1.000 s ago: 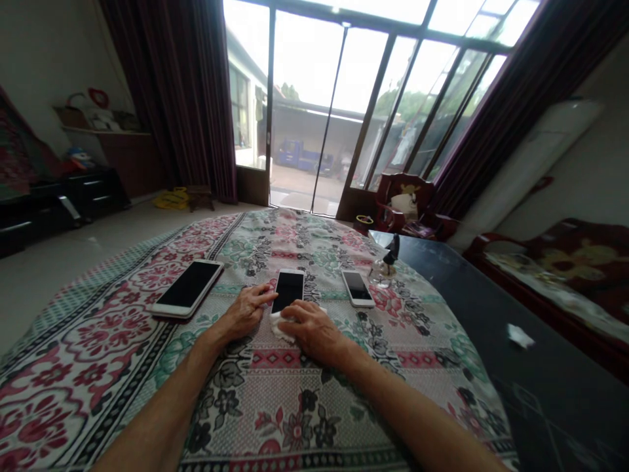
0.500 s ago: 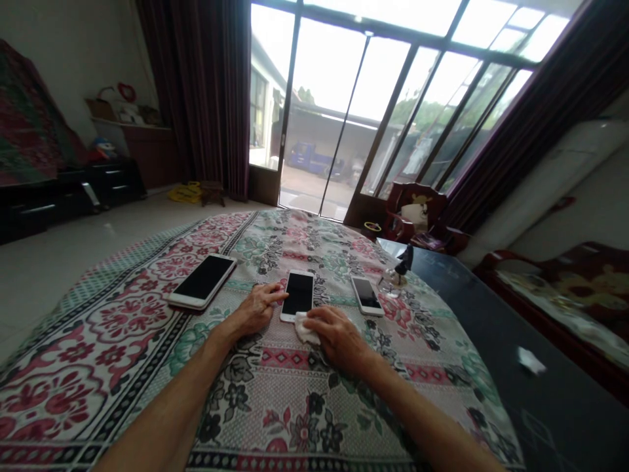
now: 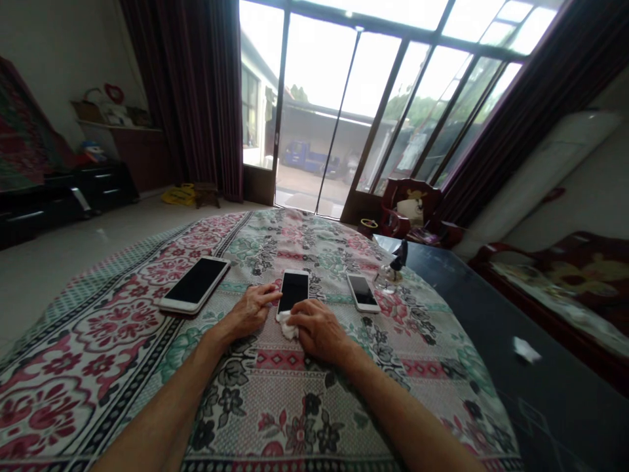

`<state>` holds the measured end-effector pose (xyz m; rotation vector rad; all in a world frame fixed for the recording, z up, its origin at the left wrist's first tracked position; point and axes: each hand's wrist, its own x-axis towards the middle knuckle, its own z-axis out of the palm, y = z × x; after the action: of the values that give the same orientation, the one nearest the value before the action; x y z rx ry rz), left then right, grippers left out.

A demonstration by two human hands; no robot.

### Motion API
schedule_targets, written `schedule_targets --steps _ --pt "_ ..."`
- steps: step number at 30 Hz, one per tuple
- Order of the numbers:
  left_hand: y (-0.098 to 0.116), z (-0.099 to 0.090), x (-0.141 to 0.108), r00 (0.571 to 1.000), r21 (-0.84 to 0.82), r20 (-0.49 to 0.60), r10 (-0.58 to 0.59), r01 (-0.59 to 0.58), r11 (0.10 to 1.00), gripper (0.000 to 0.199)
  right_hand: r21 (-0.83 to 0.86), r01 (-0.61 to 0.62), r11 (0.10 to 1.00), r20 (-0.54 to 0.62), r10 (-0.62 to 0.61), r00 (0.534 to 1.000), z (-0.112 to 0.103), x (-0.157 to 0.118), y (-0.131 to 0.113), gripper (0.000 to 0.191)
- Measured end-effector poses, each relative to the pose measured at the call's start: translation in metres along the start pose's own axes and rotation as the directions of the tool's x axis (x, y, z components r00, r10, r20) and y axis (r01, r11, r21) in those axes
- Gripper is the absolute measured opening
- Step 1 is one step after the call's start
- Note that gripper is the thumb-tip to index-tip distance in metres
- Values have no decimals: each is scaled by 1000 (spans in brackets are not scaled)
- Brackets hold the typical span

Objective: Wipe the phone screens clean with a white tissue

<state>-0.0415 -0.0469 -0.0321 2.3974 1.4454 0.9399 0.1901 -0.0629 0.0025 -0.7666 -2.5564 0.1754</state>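
Observation:
A white smartphone with a dark screen (image 3: 295, 287) lies flat in the middle of the cloth-covered table. My left hand (image 3: 251, 308) rests beside it, fingers stretched out, the fingertips touching the phone's left edge. A crumpled white tissue (image 3: 289, 326) is pinched under the fingers of my right hand (image 3: 319, 328), pressed on the phone's lower end and hiding part of it. Left of my hands lies a larger white tablet-like device (image 3: 195, 286) with a black screen. To the right is a smaller white smartphone (image 3: 362, 293), also face up.
A patterned floral tablecloth (image 3: 295, 393) covers the table. Near its right edge stands a small clear object with a dark top (image 3: 399, 257). Beyond lies a dark surface (image 3: 457, 295) with a crumpled white paper (image 3: 527, 350). A wooden chair (image 3: 410, 203) stands by the glass doors.
My right hand has slid left with the tissue along the phone's lower end. My left hand stays at the phone's left edge. The whole view has shifted slightly.

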Motion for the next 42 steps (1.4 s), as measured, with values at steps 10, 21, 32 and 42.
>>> schedule_targets --steps 10,21,32,42 --pt "-8 8 0 999 4 -36 -27 27 1000 50 -52 -308 950 -188 294 937 -5 -3 21 35" --pt "-11 10 0 999 -44 -38 -36 35 998 51 -147 -307 940 -68 300 951 6 42 38 30" --pt "-12 8 1 999 -60 -4 -45 45 997 52 -87 -407 909 -193 385 902 2 46 56 33" --pt "-3 -1 4 999 -133 -8 45 -46 990 38 -71 -155 985 -41 152 988 19 53 26 28"
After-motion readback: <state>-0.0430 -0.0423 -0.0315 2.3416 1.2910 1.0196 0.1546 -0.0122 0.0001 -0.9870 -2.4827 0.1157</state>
